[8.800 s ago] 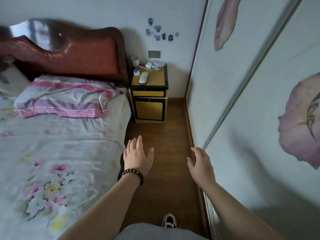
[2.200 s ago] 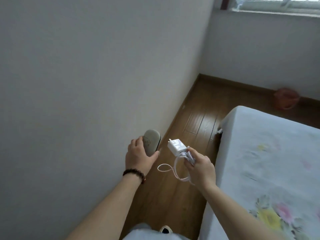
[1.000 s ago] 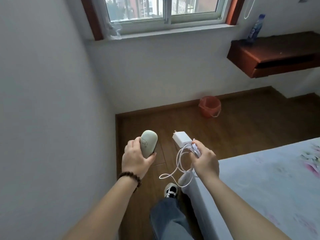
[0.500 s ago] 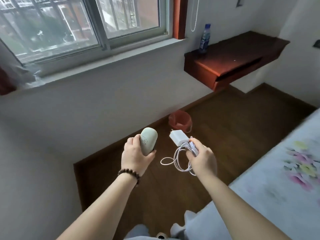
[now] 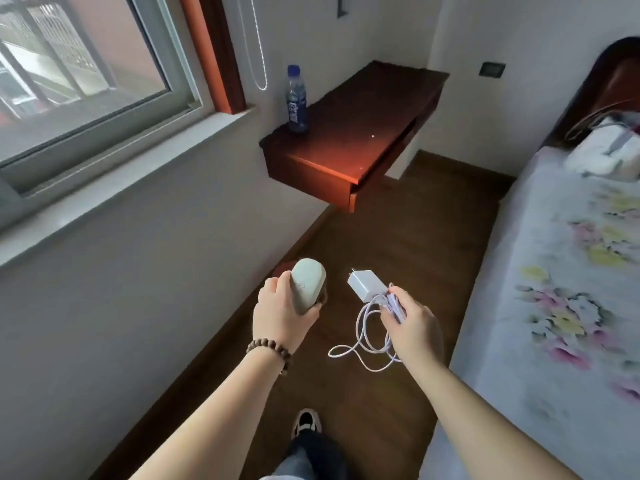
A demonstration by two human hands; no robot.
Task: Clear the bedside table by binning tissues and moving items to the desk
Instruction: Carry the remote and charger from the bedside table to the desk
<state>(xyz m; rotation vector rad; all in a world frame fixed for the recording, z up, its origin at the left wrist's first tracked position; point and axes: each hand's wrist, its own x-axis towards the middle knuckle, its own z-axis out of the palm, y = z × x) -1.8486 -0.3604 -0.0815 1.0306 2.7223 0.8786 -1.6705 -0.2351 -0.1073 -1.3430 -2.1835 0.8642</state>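
L hand (image 5: pixel 282 315) grips pale oval remote (image 5: pixel 306 287); R hand (image 5: pixel 414 327) clasps white charger (image 5: pixel 363 285) w/ looped cable (image 5: pixel 363 341). Wall-mounted tabletop (image 5: pixel 356 133) ahead bears blue bottle (image 5: pixel 296 98).

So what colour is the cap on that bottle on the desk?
Blue. The bottle stands on the desk, clearest in the head view.

Both arms extended forward, left hand (image 5: pixel 282 315) and right hand (image 5: pixel 414 327) closed.

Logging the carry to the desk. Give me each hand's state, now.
Left hand: closed around a pale grey-green oval remote.
Right hand: closed on the coiled cable of a white plug-in charger, loops hanging below.
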